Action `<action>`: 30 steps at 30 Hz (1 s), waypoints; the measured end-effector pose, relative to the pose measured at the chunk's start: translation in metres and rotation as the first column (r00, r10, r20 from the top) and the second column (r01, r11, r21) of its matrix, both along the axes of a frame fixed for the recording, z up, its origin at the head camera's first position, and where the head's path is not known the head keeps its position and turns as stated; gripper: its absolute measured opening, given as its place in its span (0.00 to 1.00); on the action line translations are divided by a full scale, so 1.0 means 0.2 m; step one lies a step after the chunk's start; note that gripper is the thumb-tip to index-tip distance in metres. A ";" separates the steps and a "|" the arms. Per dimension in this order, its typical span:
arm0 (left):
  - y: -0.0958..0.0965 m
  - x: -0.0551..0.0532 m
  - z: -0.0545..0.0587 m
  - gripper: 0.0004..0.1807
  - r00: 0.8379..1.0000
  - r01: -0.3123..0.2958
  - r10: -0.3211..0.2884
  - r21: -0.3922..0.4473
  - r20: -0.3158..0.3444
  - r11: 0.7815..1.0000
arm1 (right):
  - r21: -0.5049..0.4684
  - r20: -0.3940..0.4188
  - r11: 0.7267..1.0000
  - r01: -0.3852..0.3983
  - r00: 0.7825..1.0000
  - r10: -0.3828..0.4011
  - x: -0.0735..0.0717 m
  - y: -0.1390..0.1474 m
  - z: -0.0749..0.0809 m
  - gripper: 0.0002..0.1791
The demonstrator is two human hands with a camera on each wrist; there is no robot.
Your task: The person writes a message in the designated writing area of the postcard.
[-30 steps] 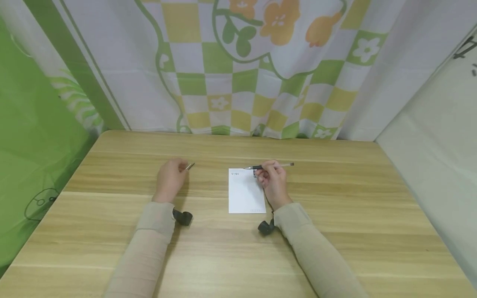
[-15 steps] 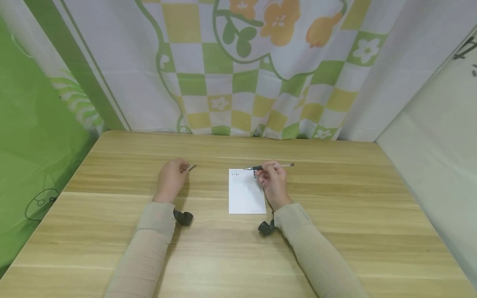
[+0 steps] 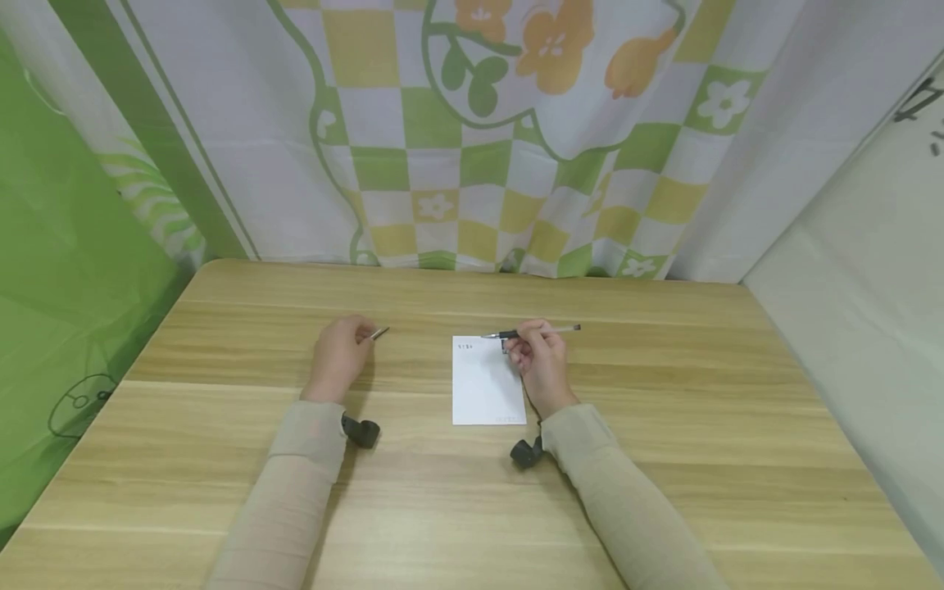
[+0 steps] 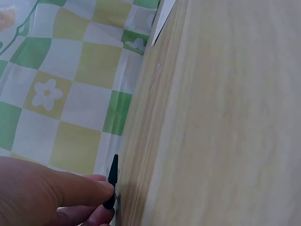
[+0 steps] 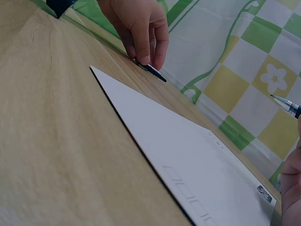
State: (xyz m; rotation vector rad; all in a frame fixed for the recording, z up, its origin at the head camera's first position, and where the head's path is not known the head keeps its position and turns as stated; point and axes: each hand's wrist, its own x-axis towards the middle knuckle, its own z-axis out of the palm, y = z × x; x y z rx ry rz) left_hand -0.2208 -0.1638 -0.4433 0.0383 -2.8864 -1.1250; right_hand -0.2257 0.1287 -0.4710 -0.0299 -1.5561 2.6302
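Note:
Between the thumb and fingers of my left hand (image 3: 339,359) is a small dark pen cap (image 4: 113,176), pinched close over the table, left of the card. My right hand (image 3: 544,370) grips a gel pen (image 3: 507,334) with a clear barrel and black grip. The pen lies nearly level, its bare tip pointing left over the top edge of a white card (image 3: 485,385). Small dark writing shows at that card's top left, and a stamp-like picture (image 5: 264,193) at its top right, partly covered by my right hand in the head view. Faint boxes line its lower right.
The wooden table (image 3: 435,508) reaches back to a checked, flowered curtain (image 3: 509,172). Green cloth (image 3: 66,246) hangs at the left and a pale panel (image 3: 870,270) stands at the right. A black wrist camera (image 3: 361,431) juts from the left sleeve, another (image 3: 527,452) from the right.
The pen cap has turned slightly in my left fingers, its end now a little lower and further right. Both hands, the gel pen and the card stay almost still.

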 end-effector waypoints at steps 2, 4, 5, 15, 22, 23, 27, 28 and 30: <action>0.00 0.00 0.00 0.14 1.000 0.008 -0.008 0.003 0.005 1.000 | -0.005 -0.001 1.000 -0.001 1.000 0.001 0.00 0.00 0.00 0.06; 0.00 0.00 0.00 0.15 1.000 0.023 -0.024 0.008 0.011 1.000 | -0.011 -0.003 1.000 -0.003 1.000 0.002 0.00 0.00 -0.01 0.06; 0.00 0.00 0.00 0.15 0.999 0.033 -0.033 0.012 0.014 0.999 | -0.012 -0.005 1.000 -0.003 1.000 0.003 0.00 0.00 -0.01 0.06; 0.02 -0.01 0.00 0.15 0.995 0.101 -0.102 0.059 0.015 0.993 | 0.010 -0.011 1.000 -0.005 1.000 0.005 0.01 0.00 0.00 0.06; 0.03 -0.01 0.00 0.15 0.987 0.153 -0.157 0.132 0.023 0.979 | 0.023 -0.004 1.000 -0.002 1.000 0.002 0.01 0.00 0.00 0.06; 0.04 -0.01 0.00 0.15 0.986 0.158 -0.164 0.146 0.030 0.976 | 0.028 -0.005 1.000 -0.001 1.000 0.001 0.01 0.00 0.00 0.06; 0.05 -0.02 0.01 0.15 0.979 0.192 -0.202 0.185 0.036 0.964 | 0.031 -0.010 1.000 0.002 1.000 -0.002 0.00 -0.01 0.00 0.06; 0.06 -0.02 0.01 0.15 0.976 0.205 -0.215 0.192 0.033 0.960 | 0.032 -0.013 0.999 0.002 1.000 -0.002 0.00 -0.01 0.00 0.06; 0.07 -0.02 0.02 0.14 0.971 0.224 -0.236 0.210 0.031 0.952 | 0.032 -0.017 0.999 0.002 1.000 -0.001 0.00 -0.01 0.00 0.06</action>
